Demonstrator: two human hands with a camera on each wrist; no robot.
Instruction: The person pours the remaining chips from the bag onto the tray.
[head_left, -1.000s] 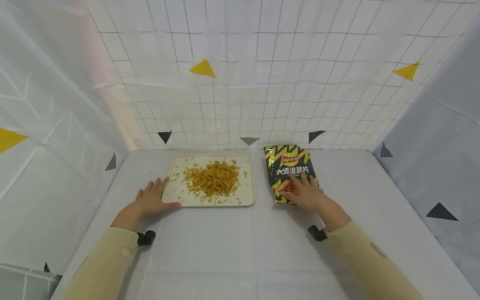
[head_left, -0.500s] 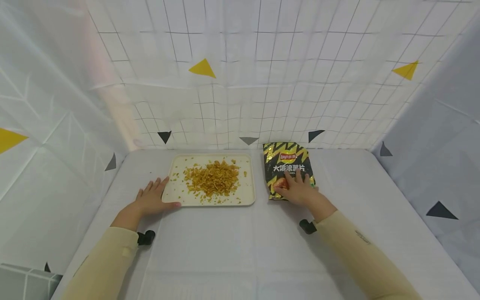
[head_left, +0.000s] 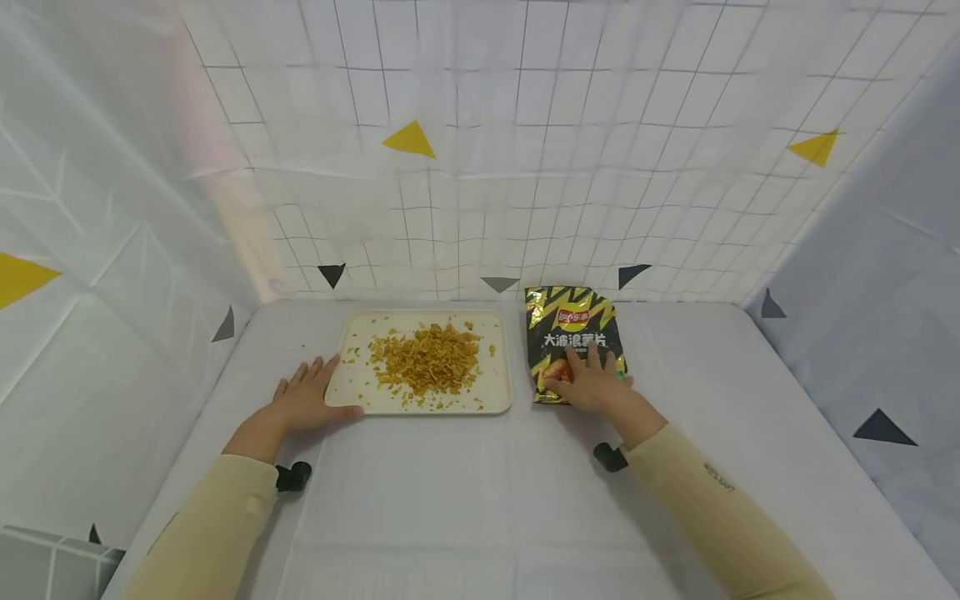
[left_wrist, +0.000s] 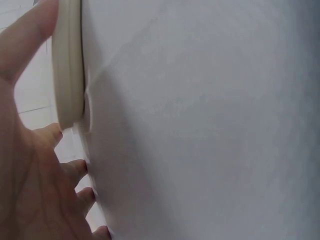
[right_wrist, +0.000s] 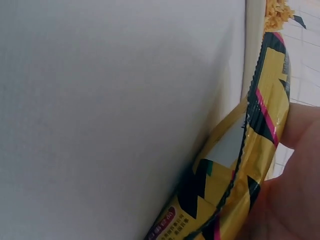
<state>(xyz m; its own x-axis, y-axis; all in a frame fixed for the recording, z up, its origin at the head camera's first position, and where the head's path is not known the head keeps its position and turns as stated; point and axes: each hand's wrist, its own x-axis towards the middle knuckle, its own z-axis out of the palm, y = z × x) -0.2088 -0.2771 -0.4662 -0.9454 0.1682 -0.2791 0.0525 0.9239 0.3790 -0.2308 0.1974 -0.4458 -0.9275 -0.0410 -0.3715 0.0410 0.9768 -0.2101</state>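
Observation:
A cream rectangular tray (head_left: 491, 398) lies left of centre in the head view, with a heap of crushed golden chips (head_left: 427, 358) spread on it. My left hand (head_left: 303, 404) rests at its front left corner, thumb along the front edge and fingers spread by the left side. In the left wrist view the thumb touches the tray's edge (left_wrist: 68, 60). To the right of the tray lies a black and yellow Lay's chip bag (head_left: 573, 321). My right hand (head_left: 596, 387) rests on its lower part with fingers spread. The bag's near end (right_wrist: 265, 115) looks puffed in the right wrist view.
A white cloth covers the table (head_left: 420, 500). A gridded white curtain (head_left: 480, 200) with coloured triangles hangs behind it, and pale sheets stand on both sides. Each sleeve carries a small black wrist camera (head_left: 294, 477). A narrow gap separates tray and bag.
My right hand has slid the chip bag leftward, closer to the tray, and the bag now lies straighter. The left hand and tray have stayed in place.

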